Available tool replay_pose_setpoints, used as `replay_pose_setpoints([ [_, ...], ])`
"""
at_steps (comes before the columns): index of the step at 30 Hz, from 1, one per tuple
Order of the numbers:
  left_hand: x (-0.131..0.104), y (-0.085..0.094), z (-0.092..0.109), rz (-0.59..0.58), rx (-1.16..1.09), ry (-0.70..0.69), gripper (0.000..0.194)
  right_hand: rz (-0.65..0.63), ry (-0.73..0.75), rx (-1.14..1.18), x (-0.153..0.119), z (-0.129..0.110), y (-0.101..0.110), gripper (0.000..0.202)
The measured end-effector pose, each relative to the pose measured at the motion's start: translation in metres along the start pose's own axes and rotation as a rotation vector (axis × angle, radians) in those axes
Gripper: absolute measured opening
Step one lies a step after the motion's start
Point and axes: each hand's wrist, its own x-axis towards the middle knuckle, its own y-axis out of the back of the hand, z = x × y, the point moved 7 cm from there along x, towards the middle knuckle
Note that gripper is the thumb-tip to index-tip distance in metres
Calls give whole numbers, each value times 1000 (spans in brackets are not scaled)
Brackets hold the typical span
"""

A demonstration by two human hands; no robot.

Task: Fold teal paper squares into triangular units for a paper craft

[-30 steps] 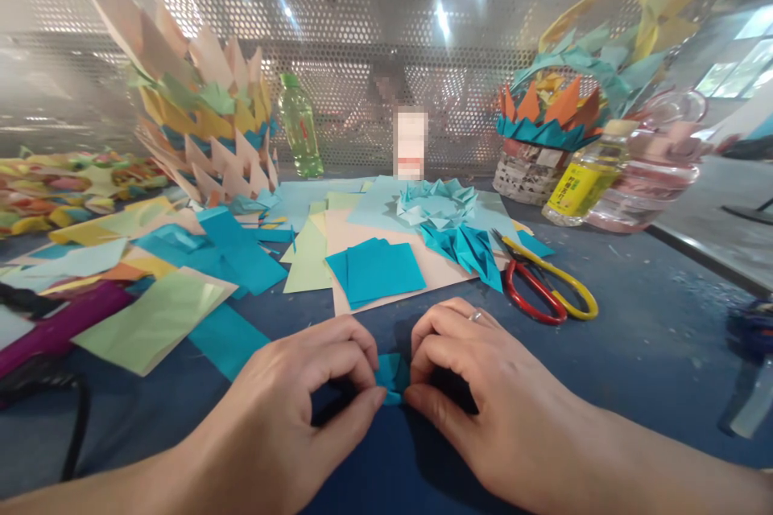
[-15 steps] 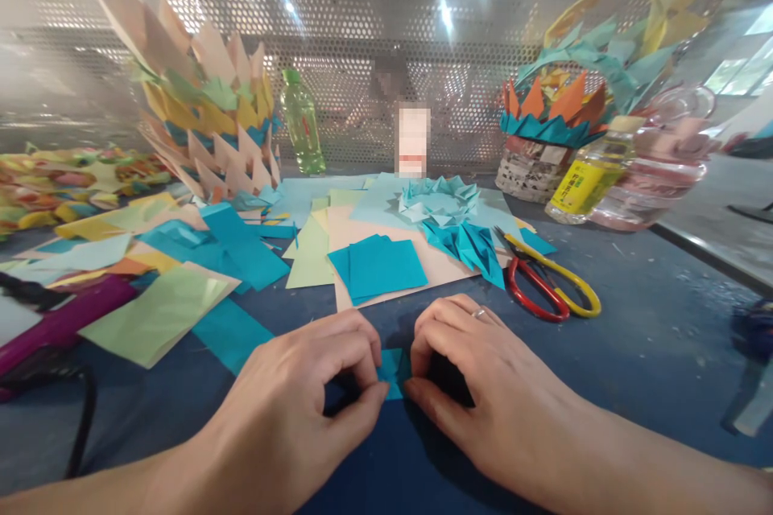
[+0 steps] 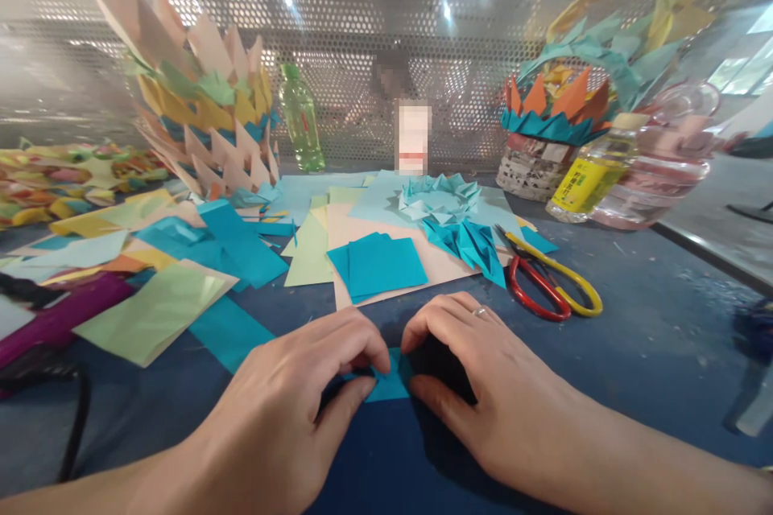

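Between my hands a small piece of blue paper [image 3: 391, 380] lies on the dark blue table, partly covered by fingers. My left hand [image 3: 314, 386] curls over its left side, the index fingertip and thumb on the paper with a small gap between them. On the right edge, my right hand [image 3: 462, 362], with a ring on one finger, holds the paper with its bent fingers and thumb. Just beyond lie blue paper squares [image 3: 386, 267] in a small stack. Folded blue paper points [image 3: 468, 245] rest beside a light blue folded paper ring [image 3: 440, 197].
Scissors [image 3: 547, 278] with red and yellow handles lie at right. A purple tool [image 3: 78, 314] with a black cable is at left, near loose paper sheets [image 3: 160, 310]. Behind stand a green bottle [image 3: 302, 117], a yellow-labelled bottle [image 3: 597, 173] and tall paper-pointed constructions [image 3: 211, 113].
My left thumb has drawn back to the left and the index finger has lifted apart from it, so more of the blue paper shows. My right hand has barely moved.
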Motion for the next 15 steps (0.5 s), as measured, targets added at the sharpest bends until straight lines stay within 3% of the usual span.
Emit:
replay_pose_setpoints([
  [3,-4,2,7,20,37,-118,26,2,-1,6,0,0,1,27],
  [6,-11,-4,14,-54,120,-256,38,-5,-9,11,0,-1,2,25],
  [15,-27,-10,6,-45,248,-301,32,-59,-12,30,2,-1,3,30],
])
